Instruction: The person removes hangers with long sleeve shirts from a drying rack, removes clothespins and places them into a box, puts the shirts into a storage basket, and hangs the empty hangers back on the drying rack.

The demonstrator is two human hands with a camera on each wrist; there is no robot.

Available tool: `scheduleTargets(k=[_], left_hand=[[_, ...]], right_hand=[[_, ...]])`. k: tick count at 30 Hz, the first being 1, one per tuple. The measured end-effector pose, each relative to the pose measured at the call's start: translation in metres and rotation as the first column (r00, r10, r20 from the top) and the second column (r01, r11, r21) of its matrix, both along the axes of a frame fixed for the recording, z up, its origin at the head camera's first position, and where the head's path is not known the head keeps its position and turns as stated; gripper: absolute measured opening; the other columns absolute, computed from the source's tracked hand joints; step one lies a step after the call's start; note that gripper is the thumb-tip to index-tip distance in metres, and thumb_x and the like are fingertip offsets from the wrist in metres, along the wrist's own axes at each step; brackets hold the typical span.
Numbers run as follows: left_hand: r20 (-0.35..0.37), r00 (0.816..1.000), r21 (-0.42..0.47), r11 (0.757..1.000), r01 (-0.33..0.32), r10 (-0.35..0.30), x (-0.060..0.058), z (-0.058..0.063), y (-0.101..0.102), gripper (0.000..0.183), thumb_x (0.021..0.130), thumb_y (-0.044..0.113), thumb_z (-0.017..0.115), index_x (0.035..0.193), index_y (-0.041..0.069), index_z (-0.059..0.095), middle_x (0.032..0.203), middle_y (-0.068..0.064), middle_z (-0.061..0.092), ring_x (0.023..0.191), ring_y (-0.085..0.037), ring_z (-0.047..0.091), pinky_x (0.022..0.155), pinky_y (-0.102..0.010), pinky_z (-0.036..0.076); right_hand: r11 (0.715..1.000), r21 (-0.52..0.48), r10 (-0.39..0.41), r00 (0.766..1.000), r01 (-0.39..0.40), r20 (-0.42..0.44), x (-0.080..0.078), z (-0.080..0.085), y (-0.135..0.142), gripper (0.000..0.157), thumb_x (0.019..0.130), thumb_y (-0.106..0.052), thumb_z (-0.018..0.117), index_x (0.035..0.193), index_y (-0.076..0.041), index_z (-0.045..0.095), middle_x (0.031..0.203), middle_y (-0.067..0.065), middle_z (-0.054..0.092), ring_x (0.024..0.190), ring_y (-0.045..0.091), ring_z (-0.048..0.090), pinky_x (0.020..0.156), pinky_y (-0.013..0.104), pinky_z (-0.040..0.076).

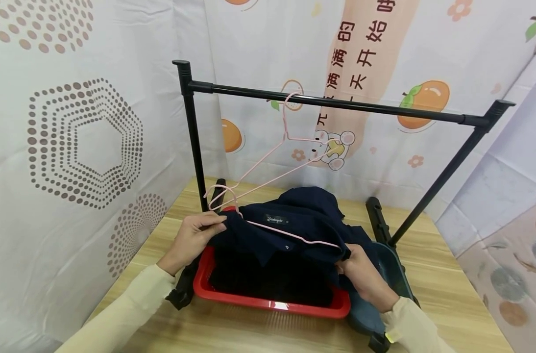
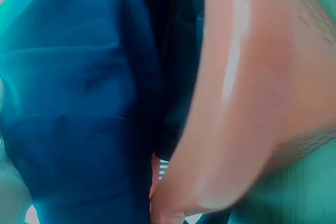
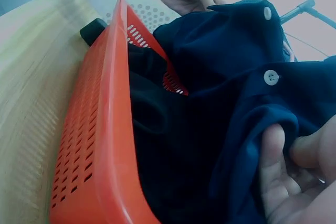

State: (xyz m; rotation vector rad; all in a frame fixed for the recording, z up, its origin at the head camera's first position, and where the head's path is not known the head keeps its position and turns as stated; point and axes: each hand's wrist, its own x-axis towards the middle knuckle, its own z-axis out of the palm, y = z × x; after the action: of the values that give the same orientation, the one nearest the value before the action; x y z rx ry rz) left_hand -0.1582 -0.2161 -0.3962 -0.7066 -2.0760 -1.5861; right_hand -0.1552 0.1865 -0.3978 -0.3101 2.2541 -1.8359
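A navy shirt (image 1: 307, 215) with a collar label and light buttons is held up over a red basket (image 1: 272, 305). Through its neck runs a pink hanger (image 1: 281, 229), the hook standing out near the left shoulder. My left hand (image 1: 195, 240) pinches the shirt's left shoulder beside that hook. On the other side my right hand (image 1: 365, 274) grips the shirt at the hanger's right end. In the right wrist view, the thumb and fingers (image 3: 273, 145) bunch the cloth below a button (image 3: 271, 77). Dark cloth (image 1: 268, 279) lies inside the basket.
A black garment rack (image 1: 338, 104) stands over the table, with a second pink hanger (image 1: 284, 117) tilted on its rail. Right of the basket is a blue basin (image 1: 367, 314), partly under the shirt. Rack feet (image 1: 180, 291) flank the basket. Printed curtains (image 1: 259, 59) close off the back and sides.
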Motion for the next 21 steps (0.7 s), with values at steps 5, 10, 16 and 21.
scheduleTargets(k=[5, 10, 16, 21], left_hand=[[0.002, 1.0, 0.001, 1.0, 0.003, -0.003, 0.0, -0.002, -0.002, 0.022, 0.088, -0.014, 0.072, 0.108, -0.008, 0.077, 0.1, -0.005, 0.075, 0.09, -0.008, 0.066, 0.077, -0.019, 0.055], [-0.003, 1.0, 0.008, 1.0, 0.004, -0.004, 0.0, -0.004, -0.003, 0.023, 0.086, -0.016, 0.072, 0.107, -0.008, 0.077, 0.101, 0.0, 0.075, 0.092, -0.006, 0.067, 0.078, -0.019, 0.055], [0.023, 0.999, 0.043, 0.998, 0.046, -0.047, 0.005, 0.005, 0.008, 0.023, 0.087, -0.016, 0.071, 0.109, -0.009, 0.076, 0.102, 0.003, 0.074, 0.093, -0.006, 0.066, 0.079, -0.02, 0.056], [0.019, 0.999, -0.016, 0.999, 0.049, -0.048, 0.003, 0.012, 0.015, 0.021, 0.089, -0.011, 0.072, 0.109, -0.006, 0.078, 0.098, -0.006, 0.074, 0.088, -0.009, 0.066, 0.076, -0.022, 0.056]], right_hand=[[0.999, 0.024, -0.032, 0.999, 0.032, 0.021, -0.001, 0.0, -0.005, 0.036, 0.097, 0.001, 0.057, 0.069, -0.01, 0.039, 0.066, 0.003, 0.04, 0.063, 0.019, 0.044, 0.063, 0.032, 0.044], [1.0, 0.021, -0.011, 0.998, 0.01, 0.062, -0.003, -0.002, -0.009, 0.033, 0.091, 0.005, 0.056, 0.069, -0.011, 0.039, 0.066, 0.002, 0.04, 0.063, 0.02, 0.048, 0.062, 0.032, 0.045], [0.971, 0.098, 0.219, 0.976, -0.22, 0.023, 0.001, -0.005, -0.026, 0.016, 0.081, 0.015, 0.055, 0.088, 0.0, 0.058, 0.066, 0.009, 0.06, 0.054, 0.021, 0.059, 0.055, 0.031, 0.054], [0.928, 0.246, 0.307, 0.949, -0.28, -0.077, 0.006, -0.008, -0.039, 0.014, 0.092, 0.004, 0.062, 0.079, 0.0, 0.064, 0.062, 0.008, 0.065, 0.05, 0.022, 0.062, 0.053, 0.033, 0.056]])
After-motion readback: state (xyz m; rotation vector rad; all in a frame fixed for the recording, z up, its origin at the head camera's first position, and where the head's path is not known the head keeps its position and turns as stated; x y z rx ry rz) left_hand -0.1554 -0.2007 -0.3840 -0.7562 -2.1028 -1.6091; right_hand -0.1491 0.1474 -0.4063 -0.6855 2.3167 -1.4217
